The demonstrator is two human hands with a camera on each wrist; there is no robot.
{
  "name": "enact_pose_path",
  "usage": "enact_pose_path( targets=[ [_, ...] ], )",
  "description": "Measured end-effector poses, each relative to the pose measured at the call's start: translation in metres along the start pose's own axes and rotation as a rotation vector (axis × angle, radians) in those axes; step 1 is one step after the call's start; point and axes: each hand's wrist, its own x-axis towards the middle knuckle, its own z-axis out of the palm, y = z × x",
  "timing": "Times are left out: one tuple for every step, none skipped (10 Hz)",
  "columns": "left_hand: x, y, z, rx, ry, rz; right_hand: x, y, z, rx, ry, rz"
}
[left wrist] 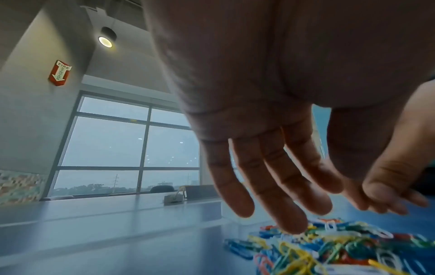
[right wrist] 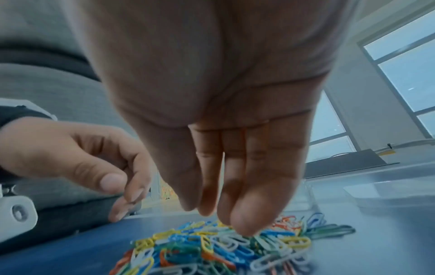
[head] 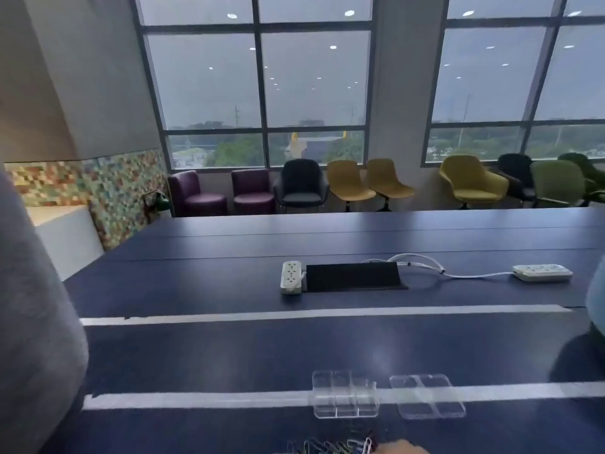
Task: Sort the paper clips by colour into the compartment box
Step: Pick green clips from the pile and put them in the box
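Both hands hover over my pile of paper clips (right wrist: 226, 247) – left hand (left wrist: 270, 130) with fingers spread loose, right hand (right wrist: 223, 119) with fingers straight and close together, neither holding anything. Beyond my fingertips sits the clear compartment box (head: 345, 396) – its lid (head: 427, 398) just right of it

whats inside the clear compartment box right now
Nothing visible: in the head view the clear compartment box looks empty, with only the blue table and its white stripe showing through. The paper clips still lie heaped in front of it. Blur could hide one clip.
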Motion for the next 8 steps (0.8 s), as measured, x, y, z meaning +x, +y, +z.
enact_pose_path(
  targets=[
    [-0.009,-0.017,-0.049,-0.122,-0.037,0.091,0.008,-0.028,-0.058,0.042,-0.094,0.019],
    [-0.001,-0.029,-0.061,-0.062,0.307,-0.045,0.015,-0.032,-0.067,-0.022,-0.001,-0.031],
    [0.010,-0.040,-0.058,-0.066,0.237,-0.068,0.018,-0.037,-0.068,-0.057,-0.028,-0.017],
    [0.023,-0.049,-0.068,-0.047,0.246,-0.091,0.030,-0.036,-0.078,-0.066,-0.006,-0.022],
    [0.032,-0.052,-0.073,-0.065,0.229,-0.094,0.036,-0.034,-0.087,-0.070,0.026,-0.018],
    [0.037,-0.049,-0.082,-0.052,0.238,-0.080,0.040,-0.035,-0.092,-0.063,0.045,-0.010],
    [0.043,-0.045,-0.090,-0.034,0.274,-0.049,0.045,-0.033,-0.098,-0.092,0.034,0.013],
    [0.050,-0.043,-0.098,-0.036,0.263,-0.057,0.054,-0.029,-0.103,-0.104,0.055,0.017]
  ],
)
